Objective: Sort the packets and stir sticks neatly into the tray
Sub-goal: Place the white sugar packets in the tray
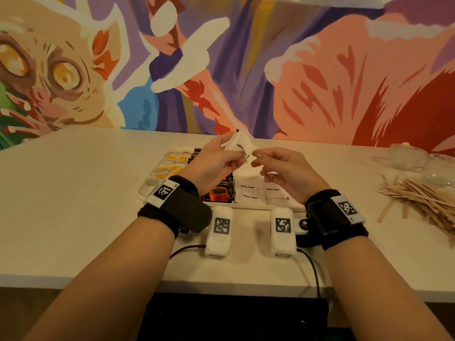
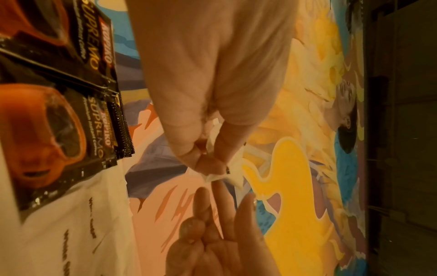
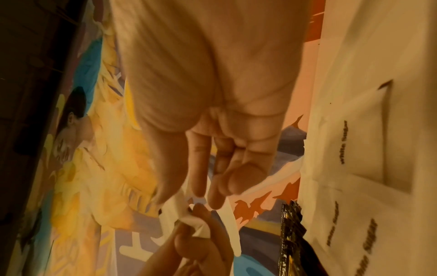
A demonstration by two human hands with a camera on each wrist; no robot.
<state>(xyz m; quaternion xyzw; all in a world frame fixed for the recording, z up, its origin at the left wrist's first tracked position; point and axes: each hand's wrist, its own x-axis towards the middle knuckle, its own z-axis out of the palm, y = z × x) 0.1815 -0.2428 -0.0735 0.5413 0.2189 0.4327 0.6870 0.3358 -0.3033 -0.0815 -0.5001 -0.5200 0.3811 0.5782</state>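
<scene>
Left hand [image 1: 216, 161]: raised above the tray, thumb and fingers pinching a white sugar packet [image 1: 240, 145].
Right hand [image 1: 283, 171]: fingers loosely curled, fingertips at the packet's right corner; whether they grip it is unclear.
Tray [image 1: 144, 190]: near table centre, holding sorted packets.
Stir sticks [image 1: 418, 195]: heaped far right.

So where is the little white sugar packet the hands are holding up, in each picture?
Head: the held sugar packet is upper middle, above the tray, pinched by the left hand.
Left wrist: a crumpled bit at the fingertips, centre.
Right wrist: lower middle.
Shared landmark: the black coffee sachets.
</scene>
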